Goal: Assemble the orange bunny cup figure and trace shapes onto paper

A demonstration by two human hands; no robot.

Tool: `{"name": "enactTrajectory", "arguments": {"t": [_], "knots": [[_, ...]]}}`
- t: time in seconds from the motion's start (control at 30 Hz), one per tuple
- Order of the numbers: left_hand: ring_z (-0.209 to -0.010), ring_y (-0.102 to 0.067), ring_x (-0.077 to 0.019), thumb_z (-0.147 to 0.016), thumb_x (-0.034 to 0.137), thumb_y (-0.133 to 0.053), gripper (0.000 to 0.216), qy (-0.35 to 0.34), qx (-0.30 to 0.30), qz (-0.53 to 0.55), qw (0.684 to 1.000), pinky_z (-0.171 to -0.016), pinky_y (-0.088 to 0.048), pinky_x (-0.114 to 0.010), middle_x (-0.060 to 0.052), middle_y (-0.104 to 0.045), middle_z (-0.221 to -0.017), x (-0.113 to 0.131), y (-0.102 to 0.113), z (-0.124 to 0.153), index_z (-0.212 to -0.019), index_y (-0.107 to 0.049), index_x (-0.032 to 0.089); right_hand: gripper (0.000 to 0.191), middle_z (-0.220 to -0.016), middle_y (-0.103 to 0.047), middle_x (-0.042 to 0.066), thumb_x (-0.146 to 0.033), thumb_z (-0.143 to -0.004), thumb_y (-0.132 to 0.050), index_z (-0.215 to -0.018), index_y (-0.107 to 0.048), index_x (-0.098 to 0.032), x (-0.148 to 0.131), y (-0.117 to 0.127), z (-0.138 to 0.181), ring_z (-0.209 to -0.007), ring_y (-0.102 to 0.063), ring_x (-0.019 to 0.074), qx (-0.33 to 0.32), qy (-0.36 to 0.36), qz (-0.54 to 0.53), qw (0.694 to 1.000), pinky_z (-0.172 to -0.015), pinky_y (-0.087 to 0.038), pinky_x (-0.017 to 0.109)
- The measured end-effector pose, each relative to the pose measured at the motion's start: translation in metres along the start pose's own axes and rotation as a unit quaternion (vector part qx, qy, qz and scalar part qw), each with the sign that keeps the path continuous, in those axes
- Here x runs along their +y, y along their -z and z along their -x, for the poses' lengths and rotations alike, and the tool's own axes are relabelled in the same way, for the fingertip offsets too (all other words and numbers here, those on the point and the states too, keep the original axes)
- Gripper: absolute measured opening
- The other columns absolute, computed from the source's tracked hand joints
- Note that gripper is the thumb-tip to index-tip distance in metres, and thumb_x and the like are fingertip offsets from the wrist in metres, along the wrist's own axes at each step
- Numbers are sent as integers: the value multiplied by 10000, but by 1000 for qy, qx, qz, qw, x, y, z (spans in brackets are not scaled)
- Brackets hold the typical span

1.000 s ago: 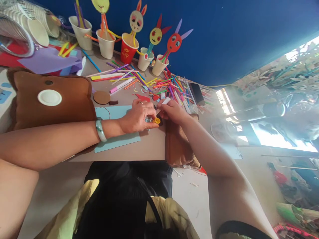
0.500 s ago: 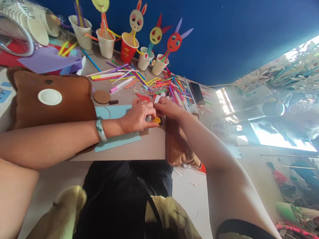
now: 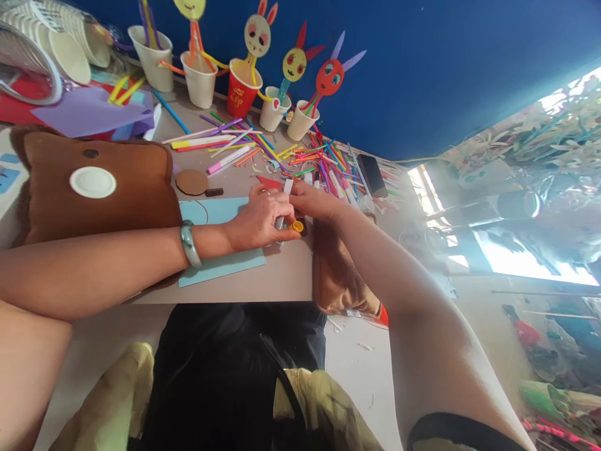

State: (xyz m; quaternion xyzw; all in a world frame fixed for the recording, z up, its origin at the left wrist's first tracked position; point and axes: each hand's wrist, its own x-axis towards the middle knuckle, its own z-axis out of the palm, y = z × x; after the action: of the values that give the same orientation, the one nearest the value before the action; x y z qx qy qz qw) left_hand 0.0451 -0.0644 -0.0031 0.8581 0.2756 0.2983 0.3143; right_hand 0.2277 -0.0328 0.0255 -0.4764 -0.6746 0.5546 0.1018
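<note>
My left hand, with a green bangle on its wrist, is closed over the table. Its thumb and fingers pinch a small yellow round cap-like piece. Against it, my right hand is closed too, fingers bent inward. A narrow white strip sticks up from its fingertips; the rest is hidden. Something pale shows under my left fingers, too small to name. Beneath my left hand and wrist lies a light blue sheet. A red paper scrap lies just behind the hands.
Drinking-straw pieces and markers are strewn behind my hands. Cups with paper-faced figures line the blue wall. A brown cushion lies left, a brown cloth item right. Nearby are a cardboard disc and a phone.
The white strip at my right fingertips has shifted slightly left and stands more upright. Both hands stay close together in nearly the same place.
</note>
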Motion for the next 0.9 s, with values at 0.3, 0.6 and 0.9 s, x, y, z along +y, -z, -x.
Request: {"name": "enactTrajectory", "arguments": {"t": [0.3, 0.6, 0.9], "knots": [[-964, -591, -228, -804, 462, -744, 265, -1, 1, 3, 1000, -1060, -259, -461, -19, -669, -898, 0, 1, 0, -807, -710, 200, 265, -522, -438, -71, -378, -855, -679, -739, -546, -181, 2, -1, -1, -453, -341, 48, -4, 9, 5, 1000, -413, -239, 160], [-980, -599, -229, -813, 451, -743, 260, -8, 1, 7, 1000, -1063, -252, -454, -17, -671, -910, 0, 0, 0, -824, -709, 194, 298, -508, -424, -70, -373, -880, -638, -687, -518, -181, 2, 0, -1, -454, -341, 49, -9, -1, 17, 1000, -425, -233, 164], [-909, -595, -208, -785, 408, -785, 235, -8, 13, 4, 1000, -1031, -265, -445, -7, -655, -861, 0, -1, 0, -784, -700, 189, 229, -510, -469, -66, -314, -834, -650, -694, -508, -200, 12, 4, 5, -454, -366, 63, 45, 4, -7, 999, -420, -276, 175]]}}
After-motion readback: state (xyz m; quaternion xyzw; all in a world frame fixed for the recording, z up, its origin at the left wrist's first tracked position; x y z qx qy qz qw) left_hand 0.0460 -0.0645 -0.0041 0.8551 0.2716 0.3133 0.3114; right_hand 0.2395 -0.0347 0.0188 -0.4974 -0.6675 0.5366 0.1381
